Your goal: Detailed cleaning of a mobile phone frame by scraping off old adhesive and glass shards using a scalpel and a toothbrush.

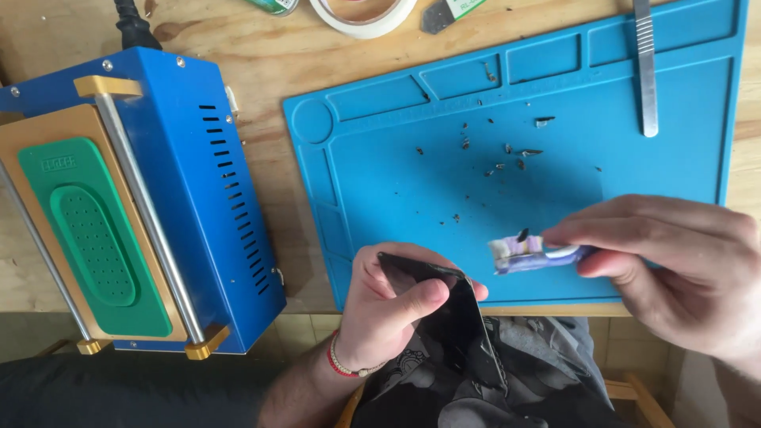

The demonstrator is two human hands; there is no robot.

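So you've got a thin black phone (pixel 468 329) pinched edge-on over your lap, its top corner up at the front edge of the blue mat, the rest angling down toward you. The other thing is a small crumpled strip of purple-and-white tape (pixel 527 254), bunched up and curling at its free end, sitting level just above the mat's near edge.

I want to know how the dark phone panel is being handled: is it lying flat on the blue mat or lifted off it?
Lifted off. The left hand holds the dark panel tilted on edge, past the blue mat.
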